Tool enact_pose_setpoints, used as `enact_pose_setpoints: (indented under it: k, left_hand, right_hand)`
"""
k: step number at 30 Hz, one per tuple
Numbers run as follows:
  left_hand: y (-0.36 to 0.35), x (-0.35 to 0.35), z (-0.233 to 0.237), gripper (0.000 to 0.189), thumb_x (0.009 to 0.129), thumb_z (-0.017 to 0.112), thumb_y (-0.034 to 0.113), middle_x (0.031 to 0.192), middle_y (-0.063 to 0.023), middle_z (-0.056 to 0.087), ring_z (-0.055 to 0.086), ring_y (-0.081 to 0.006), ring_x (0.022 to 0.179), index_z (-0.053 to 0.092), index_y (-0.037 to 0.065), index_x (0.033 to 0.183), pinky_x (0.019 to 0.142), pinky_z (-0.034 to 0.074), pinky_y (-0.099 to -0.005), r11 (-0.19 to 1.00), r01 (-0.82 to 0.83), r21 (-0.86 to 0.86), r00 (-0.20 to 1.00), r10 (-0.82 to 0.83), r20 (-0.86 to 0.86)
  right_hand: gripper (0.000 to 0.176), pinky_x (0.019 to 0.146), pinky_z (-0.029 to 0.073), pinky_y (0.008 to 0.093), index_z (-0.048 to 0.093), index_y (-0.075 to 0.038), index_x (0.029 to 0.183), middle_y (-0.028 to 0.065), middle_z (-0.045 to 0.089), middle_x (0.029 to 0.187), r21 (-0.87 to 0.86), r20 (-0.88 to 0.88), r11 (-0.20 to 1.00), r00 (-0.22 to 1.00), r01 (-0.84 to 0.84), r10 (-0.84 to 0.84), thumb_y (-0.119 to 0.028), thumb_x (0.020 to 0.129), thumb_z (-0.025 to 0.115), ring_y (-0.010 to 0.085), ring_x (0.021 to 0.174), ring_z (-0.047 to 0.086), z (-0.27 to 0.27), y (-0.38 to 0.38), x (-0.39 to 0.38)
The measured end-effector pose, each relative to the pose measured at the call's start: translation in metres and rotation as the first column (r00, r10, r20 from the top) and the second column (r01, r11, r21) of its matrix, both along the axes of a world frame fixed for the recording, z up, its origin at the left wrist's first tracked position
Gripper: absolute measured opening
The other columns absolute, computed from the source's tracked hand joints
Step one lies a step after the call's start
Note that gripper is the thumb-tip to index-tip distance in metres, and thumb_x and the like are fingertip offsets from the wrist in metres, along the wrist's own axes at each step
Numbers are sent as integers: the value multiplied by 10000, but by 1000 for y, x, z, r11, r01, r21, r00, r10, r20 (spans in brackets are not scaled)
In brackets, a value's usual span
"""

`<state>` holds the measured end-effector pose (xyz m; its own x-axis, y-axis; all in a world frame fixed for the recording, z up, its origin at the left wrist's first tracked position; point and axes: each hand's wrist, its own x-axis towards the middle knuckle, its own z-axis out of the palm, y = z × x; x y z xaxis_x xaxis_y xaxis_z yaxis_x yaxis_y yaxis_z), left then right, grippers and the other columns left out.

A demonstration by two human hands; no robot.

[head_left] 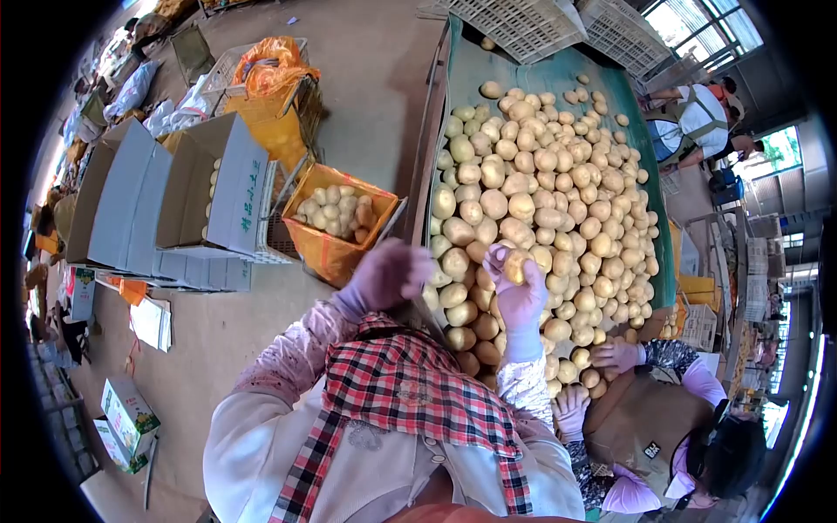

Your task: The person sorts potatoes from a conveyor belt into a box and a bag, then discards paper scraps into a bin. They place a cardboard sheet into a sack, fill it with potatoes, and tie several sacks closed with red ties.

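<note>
My right hand point(521, 296), in a light purple glove, is raised over a large heap of potatoes point(558, 200) on a green-surfaced table point(654, 292). Its fingers are closed on one potato point(515, 267). Off the table's left edge is my left hand point(390, 272), also gloved and somewhat blurred. Its fingers look loosely spread, and no object shows in them. Just beyond it stands a crate lined with an orange mesh bag point(327, 248), with potatoes point(335, 212) inside.
A co-worker point(654, 427) at lower right has both gloved hands at the heap's edge. Open cardboard boxes point(205, 187) stand at left, near another orange-bagged crate point(270, 113). White plastic crates point(523, 26) rest at the table's far end. Other people point(702, 113) are at upper right.
</note>
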<state>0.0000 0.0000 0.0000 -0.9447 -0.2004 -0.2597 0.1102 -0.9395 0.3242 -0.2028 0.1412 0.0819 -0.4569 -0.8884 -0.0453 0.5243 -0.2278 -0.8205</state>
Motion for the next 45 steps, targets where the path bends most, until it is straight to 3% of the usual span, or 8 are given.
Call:
enact_pose_setpoints:
  k: [4,5,7,10,13,17,41,45]
  left_hand:
    - [33,-40,48,613,877,467,439,1191,-178,510,545,-241,1031,309,33,1308,859,431,-361,915,370,161,926,-348,-148]
    - [41,-45,46,595,831,559,321,1163,-151,506,528,-217,1033,309,38,1289,871,426,-346,917,155,-366,947,-243,-208]
    - [45,-51,43,626,750,679,183,1119,-102,490,500,-172,1021,322,41,1245,866,428,-310,279,-264,-923,961,-6,-277]
    - [49,-60,33,448,732,623,-32,1049,-67,546,528,-155,988,476,32,1151,833,454,-282,854,-18,-520,973,-105,-206]
    - [57,-63,20,379,787,568,-21,1048,-76,566,556,-163,951,492,36,1154,750,492,-272,731,-39,-681,980,-107,-170]
    - [61,-81,48,310,829,488,224,969,-96,596,583,-164,854,542,38,1072,635,495,-284,961,261,92,944,-274,182]
    - [40,-64,22,275,855,515,186,969,-76,587,573,-181,873,561,33,1080,653,479,-266,945,303,-124,940,-274,203]
    - [27,-65,27,270,875,479,187,944,-117,608,582,-246,905,563,-13,1035,655,491,-317,919,219,327,952,-275,137]
  right_hand:
    - [406,861,429,356,543,-3,1043,134,553,1042,149,-742,986,668,78,59,-252,744,659,236,980,537,4,4,21]
    - [427,858,425,359,545,-27,1053,129,545,1054,161,-931,985,343,68,128,-242,712,687,251,986,532,5,8,24]
    - [486,861,412,373,543,-70,1074,134,518,1109,74,-996,986,-31,152,79,-261,665,722,296,1017,507,19,12,41]
    - [464,863,383,390,530,-76,1061,146,518,1081,158,-984,969,114,190,138,-294,683,690,313,1011,494,25,23,26]
    - [375,734,389,389,539,-69,935,113,534,920,265,-942,925,-130,271,308,-372,727,616,279,858,508,58,40,10]
    - [293,756,393,374,583,-71,928,63,564,936,683,-563,590,-204,430,801,-301,746,590,219,909,521,128,33,28]
    - [300,805,439,399,606,-61,926,88,577,947,468,-539,861,-709,198,456,-302,748,623,235,916,548,186,57,86]
    - [301,814,447,404,610,-59,925,92,579,949,333,-630,915,-667,229,397,-302,749,629,237,917,552,217,68,66]
